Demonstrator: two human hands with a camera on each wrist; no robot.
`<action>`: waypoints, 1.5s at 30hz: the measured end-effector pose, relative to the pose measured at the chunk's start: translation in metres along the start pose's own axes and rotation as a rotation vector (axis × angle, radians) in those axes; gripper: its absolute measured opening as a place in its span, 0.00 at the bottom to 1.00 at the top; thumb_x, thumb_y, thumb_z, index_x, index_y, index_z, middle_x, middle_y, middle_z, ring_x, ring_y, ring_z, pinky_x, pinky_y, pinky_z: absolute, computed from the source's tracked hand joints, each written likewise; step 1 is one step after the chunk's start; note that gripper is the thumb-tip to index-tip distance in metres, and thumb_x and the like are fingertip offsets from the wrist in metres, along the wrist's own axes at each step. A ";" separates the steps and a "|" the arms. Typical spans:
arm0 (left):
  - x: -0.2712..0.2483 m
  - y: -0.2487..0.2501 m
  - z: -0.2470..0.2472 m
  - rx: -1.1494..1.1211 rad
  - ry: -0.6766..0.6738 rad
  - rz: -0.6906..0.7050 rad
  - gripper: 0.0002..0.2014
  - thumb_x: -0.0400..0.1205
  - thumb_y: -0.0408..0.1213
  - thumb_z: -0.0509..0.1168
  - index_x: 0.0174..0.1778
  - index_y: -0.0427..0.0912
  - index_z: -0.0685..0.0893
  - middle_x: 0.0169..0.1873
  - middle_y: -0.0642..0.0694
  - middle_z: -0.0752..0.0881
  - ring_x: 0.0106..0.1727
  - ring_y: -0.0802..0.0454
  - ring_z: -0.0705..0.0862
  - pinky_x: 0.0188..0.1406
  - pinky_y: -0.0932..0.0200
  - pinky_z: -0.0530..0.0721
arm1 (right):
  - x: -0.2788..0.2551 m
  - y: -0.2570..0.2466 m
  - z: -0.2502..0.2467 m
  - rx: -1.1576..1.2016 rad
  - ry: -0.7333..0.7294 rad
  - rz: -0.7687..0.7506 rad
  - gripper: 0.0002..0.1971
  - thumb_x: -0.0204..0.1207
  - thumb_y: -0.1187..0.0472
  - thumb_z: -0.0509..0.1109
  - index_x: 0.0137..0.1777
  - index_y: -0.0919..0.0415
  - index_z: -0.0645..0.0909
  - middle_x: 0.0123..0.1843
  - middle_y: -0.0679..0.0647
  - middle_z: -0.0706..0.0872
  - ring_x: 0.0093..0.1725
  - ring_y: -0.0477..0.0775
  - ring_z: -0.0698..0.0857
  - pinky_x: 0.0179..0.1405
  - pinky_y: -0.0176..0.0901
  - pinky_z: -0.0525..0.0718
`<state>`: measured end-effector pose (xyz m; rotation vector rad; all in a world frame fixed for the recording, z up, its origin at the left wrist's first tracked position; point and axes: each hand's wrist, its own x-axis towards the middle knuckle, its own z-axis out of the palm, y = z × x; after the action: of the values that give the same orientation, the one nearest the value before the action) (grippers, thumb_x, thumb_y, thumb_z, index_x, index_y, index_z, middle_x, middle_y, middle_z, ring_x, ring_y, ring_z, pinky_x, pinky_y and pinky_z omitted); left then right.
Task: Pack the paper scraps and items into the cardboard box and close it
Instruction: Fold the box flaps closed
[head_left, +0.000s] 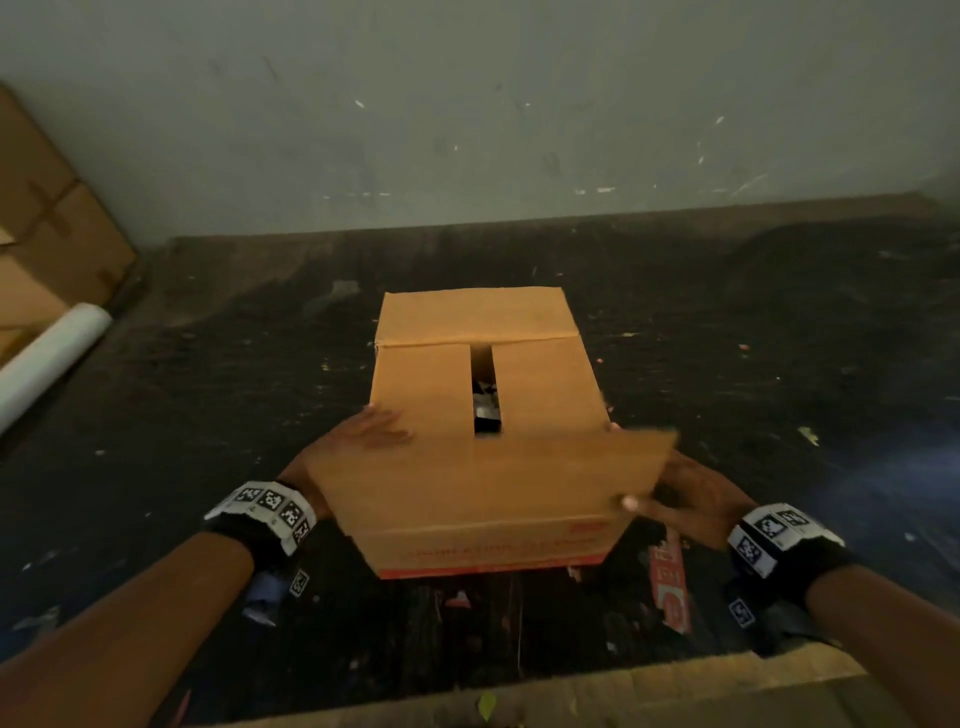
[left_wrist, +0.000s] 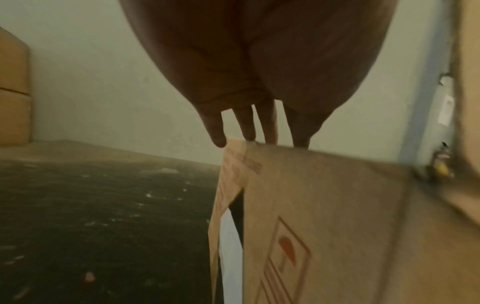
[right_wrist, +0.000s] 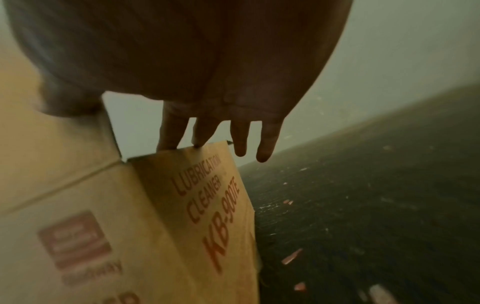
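Left hand (head_left: 363, 432) flat on box (head_left: 470, 318); right hand (head_left: 693, 493) pinches flap (head_left: 483, 480).

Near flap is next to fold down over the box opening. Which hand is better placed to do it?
Right. The right hand holds the near flap, thumb over its edge; the left hand lies flat on the left side flap.
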<state>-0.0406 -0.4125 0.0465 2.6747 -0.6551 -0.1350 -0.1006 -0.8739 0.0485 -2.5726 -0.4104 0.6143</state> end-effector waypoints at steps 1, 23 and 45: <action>-0.003 0.000 -0.009 -0.080 0.033 -0.091 0.23 0.87 0.39 0.65 0.64 0.79 0.75 0.72 0.42 0.81 0.79 0.43 0.72 0.78 0.57 0.69 | 0.000 -0.003 0.002 0.092 0.036 0.062 0.26 0.74 0.25 0.59 0.71 0.17 0.56 0.81 0.25 0.49 0.86 0.51 0.54 0.84 0.65 0.55; -0.019 0.035 0.049 0.238 -0.071 -0.049 0.36 0.84 0.74 0.45 0.86 0.72 0.40 0.87 0.60 0.31 0.87 0.53 0.26 0.87 0.37 0.42 | 0.103 -0.018 -0.065 0.271 0.093 0.204 0.61 0.51 0.26 0.81 0.82 0.29 0.50 0.83 0.51 0.69 0.77 0.61 0.74 0.72 0.69 0.75; -0.019 0.050 0.040 -0.116 -0.008 -0.400 0.65 0.65 0.80 0.67 0.78 0.73 0.21 0.82 0.53 0.19 0.89 0.36 0.36 0.84 0.31 0.58 | 0.129 -0.024 -0.094 0.504 0.300 0.061 0.45 0.59 0.31 0.82 0.77 0.29 0.68 0.78 0.45 0.76 0.75 0.51 0.76 0.74 0.62 0.74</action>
<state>-0.0859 -0.4578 0.0293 2.6577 -0.1013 -0.2805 0.0509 -0.8385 0.0906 -2.1460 -0.0622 0.2933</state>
